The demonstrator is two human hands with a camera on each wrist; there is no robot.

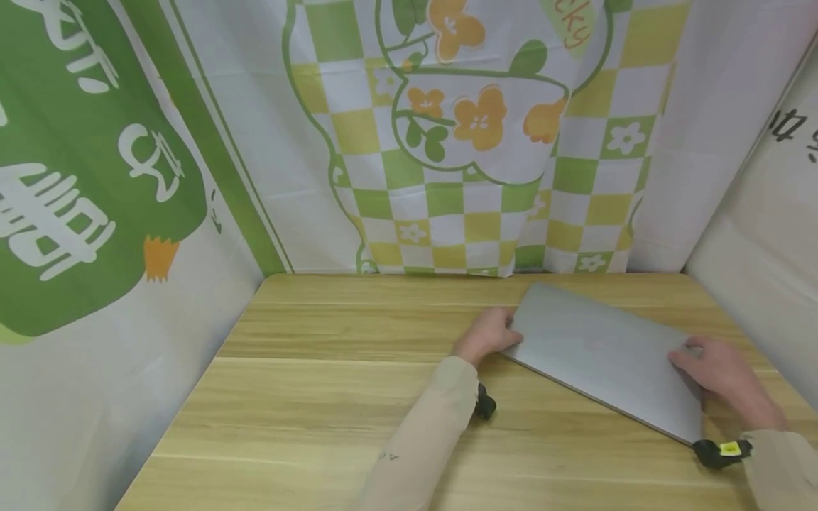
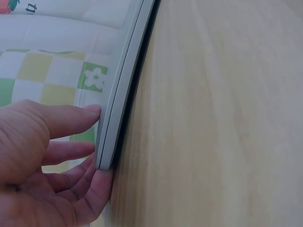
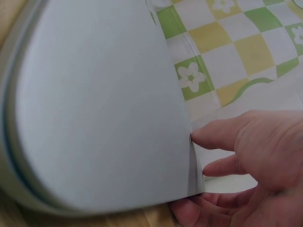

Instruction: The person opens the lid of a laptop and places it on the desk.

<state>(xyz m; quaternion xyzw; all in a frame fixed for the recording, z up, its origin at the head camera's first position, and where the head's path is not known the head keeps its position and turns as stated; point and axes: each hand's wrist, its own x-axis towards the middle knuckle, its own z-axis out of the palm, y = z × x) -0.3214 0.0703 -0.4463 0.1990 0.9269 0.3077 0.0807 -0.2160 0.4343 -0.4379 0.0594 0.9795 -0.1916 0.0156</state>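
A closed silver laptop (image 1: 594, 362) lies at an angle, close over the right half of the wooden table. My left hand (image 1: 487, 335) grips its left end, and my right hand (image 1: 718, 365) holds the right end. In the left wrist view the thumb is on the lid's edge while fingertips curl under the laptop corner (image 2: 113, 118); a dark gap shows along its underside. The right wrist view has the smooth lid (image 3: 104, 109) filling the left side, with the thumb at its edge and other fingers reaching beneath.
The wooden table (image 1: 307, 404) extends left and forward of the laptop. A checkered, flowered curtain (image 1: 473, 220) hangs along the back edge, with printed cloth walls (image 1: 211, 341) at both sides. A small black camera (image 1: 718, 453) sits on the right wrist.
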